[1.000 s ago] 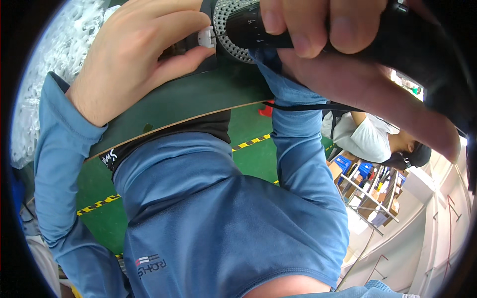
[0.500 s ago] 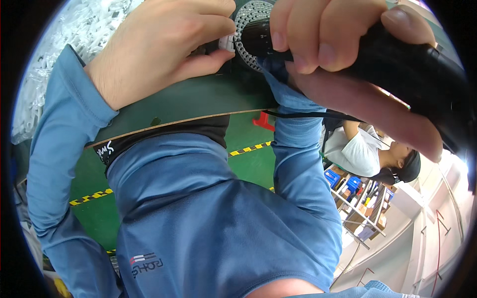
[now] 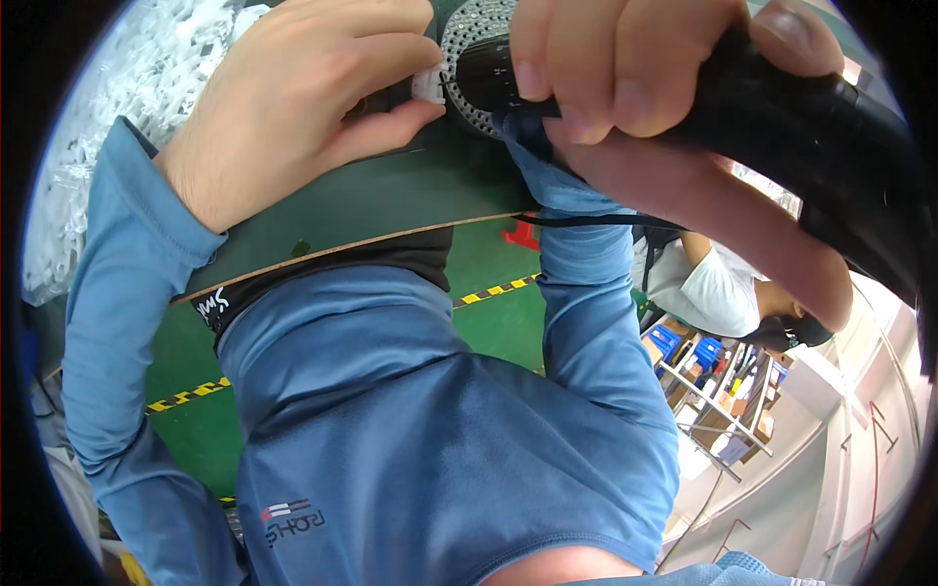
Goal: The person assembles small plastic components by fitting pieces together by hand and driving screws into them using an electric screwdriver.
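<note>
My left hand (image 3: 293, 112) pinches a small white plastic piece (image 3: 428, 85) between thumb and fingertips, above the dark table. My right hand (image 3: 635, 73) is wrapped round a thick black tool (image 3: 782, 132) that looks like an electric screwdriver, lying nearly level. Its ribbed, marked collar (image 3: 486, 73) points left, and its tip is at the white piece. Whether the tip touches the piece is hard to tell. Behind the collar is a round grey disc (image 3: 459, 39) with many small holes, partly hidden by the tool.
A clear plastic bag (image 3: 127, 117) full of white pieces lies at the upper left. The dark green table (image 3: 381, 190) ends in a bare edge before me. A black cord (image 3: 596, 222) runs at the right. Beyond are another person (image 3: 718, 293) and a shelf rack (image 3: 723, 391).
Both hands, the tool and the white piece appear slightly further left in the picture, as does the disc. The view has shifted a little. Both grips are unchanged.
</note>
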Demonstrator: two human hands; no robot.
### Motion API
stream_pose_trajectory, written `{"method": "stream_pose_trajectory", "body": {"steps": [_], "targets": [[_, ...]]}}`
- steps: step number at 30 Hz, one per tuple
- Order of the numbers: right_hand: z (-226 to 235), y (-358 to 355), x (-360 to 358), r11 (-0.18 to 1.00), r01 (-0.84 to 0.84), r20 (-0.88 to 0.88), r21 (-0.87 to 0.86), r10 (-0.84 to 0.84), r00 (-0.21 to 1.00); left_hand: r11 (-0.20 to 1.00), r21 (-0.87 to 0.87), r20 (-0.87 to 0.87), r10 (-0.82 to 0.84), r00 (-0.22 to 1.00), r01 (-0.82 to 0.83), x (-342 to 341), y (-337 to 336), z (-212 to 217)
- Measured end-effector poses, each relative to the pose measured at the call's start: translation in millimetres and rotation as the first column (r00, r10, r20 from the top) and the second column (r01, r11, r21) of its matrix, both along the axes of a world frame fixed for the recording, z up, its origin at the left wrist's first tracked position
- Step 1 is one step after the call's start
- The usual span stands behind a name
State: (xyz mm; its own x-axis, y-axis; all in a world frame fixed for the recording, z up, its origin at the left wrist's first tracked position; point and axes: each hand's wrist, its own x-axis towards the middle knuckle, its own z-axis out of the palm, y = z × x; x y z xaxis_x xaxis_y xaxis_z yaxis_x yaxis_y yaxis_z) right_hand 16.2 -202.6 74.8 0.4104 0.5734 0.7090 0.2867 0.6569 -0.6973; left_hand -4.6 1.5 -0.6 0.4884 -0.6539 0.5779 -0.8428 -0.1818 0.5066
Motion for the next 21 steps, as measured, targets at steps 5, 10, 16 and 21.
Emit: {"method": "stream_pose_trajectory", "body": {"steps": [5,10,16,21], "targets": [[-17.4,-6.2,-13.5,0.99,0.127,-0.028,0.058,-0.126,0.992,0.998,0.059,-0.037,-0.003,0.999,0.005,1.7,7.5,-3.2],[-36.8,-1.8,-17.3,0.911,0.299,-0.217,0.284,-0.243,0.945,0.999,-0.007,0.035,0.046,0.998,-0.046,-0.4,4.5,-6.9],[-34.9,-7.8,7.3,0.988,0.077,-0.041,0.132,-0.072,0.997,0.997,0.071,-0.009,0.001,1.0,0.0,2.2,6.8,1.5],[-31.8,-9.4,14.6,0.996,-0.018,0.049,0.088,0.014,0.999,0.998,0.068,-0.017,-0.004,1.0,0.005,3.7,6.6,3.6]]}}
